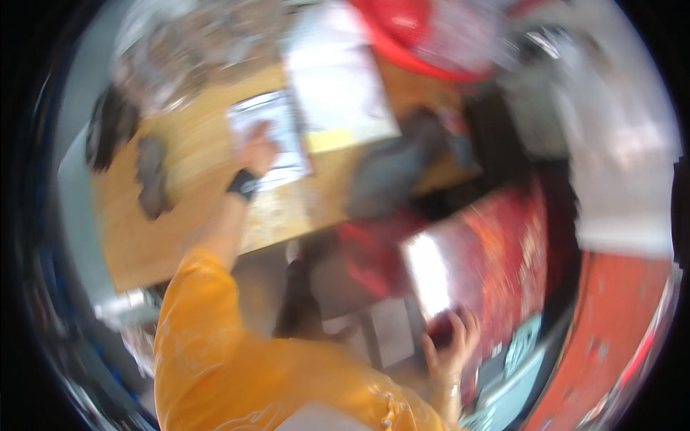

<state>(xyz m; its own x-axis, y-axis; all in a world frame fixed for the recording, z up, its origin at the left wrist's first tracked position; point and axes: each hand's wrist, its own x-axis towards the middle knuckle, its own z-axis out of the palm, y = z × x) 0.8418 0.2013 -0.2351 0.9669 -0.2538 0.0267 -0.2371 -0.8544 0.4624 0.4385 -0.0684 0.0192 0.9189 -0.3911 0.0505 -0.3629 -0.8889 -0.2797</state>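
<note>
Two-handed handling at wooden table (pixel 180 215): large red package raised, sheet pinned.

Large red printed package (pixel 489 251) held up at lower right, well apart from table, by right hand (pixel 449 345), fingers spread and wrapped on its lower corner. Pale printed sheet (pixel 277 136) flat on tabletop under left hand (pixel 257 152), black wristband (pixel 243 184) showing; finger state cannot be told through blur. Judged step: transfer. Next move likely requires steady grip.

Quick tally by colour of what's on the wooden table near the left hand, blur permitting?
White sheets: 2 (sheet under the left hand at, larger sheet)
Yellow note: 1
Dark grey cloth: 1
Total: 4
</note>
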